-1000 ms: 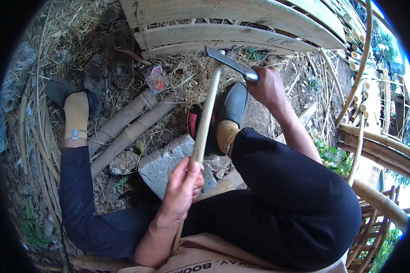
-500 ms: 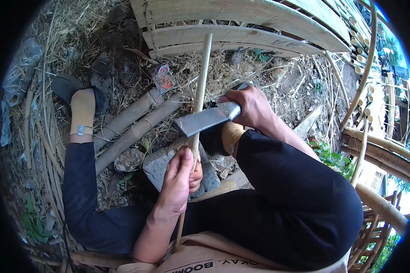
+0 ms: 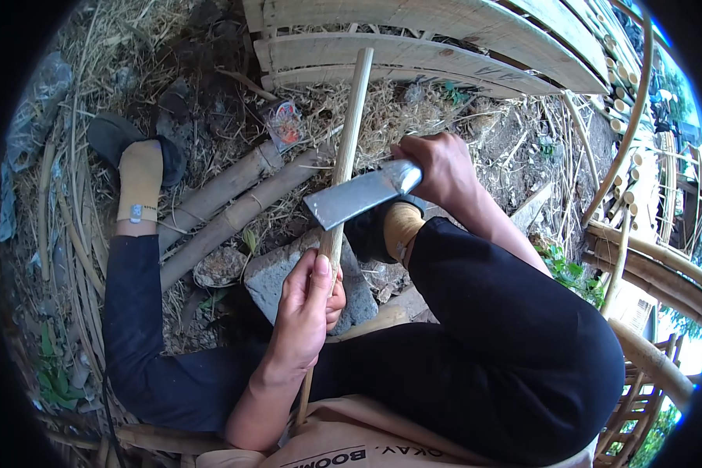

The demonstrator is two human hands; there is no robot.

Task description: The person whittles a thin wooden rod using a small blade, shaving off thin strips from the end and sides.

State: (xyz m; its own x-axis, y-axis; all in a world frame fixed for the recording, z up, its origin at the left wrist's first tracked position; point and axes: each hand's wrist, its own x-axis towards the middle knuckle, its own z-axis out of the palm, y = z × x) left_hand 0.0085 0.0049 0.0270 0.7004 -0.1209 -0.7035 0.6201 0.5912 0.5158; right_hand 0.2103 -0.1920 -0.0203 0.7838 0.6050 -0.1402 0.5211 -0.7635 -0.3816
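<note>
Left hand (image 3: 303, 318) is closed round a pale stick (image 3: 355, 113), thumb lying along it; right hand (image 3: 443, 168) is wrapped round the grip end of a metal blade (image 3: 357, 197). Hands apart, blade between them. Left to right: two bamboo poles (image 3: 230, 227) lie on the ground left of the stick, then a grey stone block (image 3: 277, 277), partly hidden by the left hand. Stick slants away over the block, far end free, near end running down to the shirt (image 3: 366, 419); can't tell if it's braced there. Blade crosses over the stick just far of the left thumb; can't tell whether the edge is biting. Bent right leg (image 3: 515, 343) is right of the block. Working the blade along the stick likely goes best at a shallow angle, light even strokes, near end propped firmly. Main risk: thumb close to edge; better grip nearer or stroke away.
</note>
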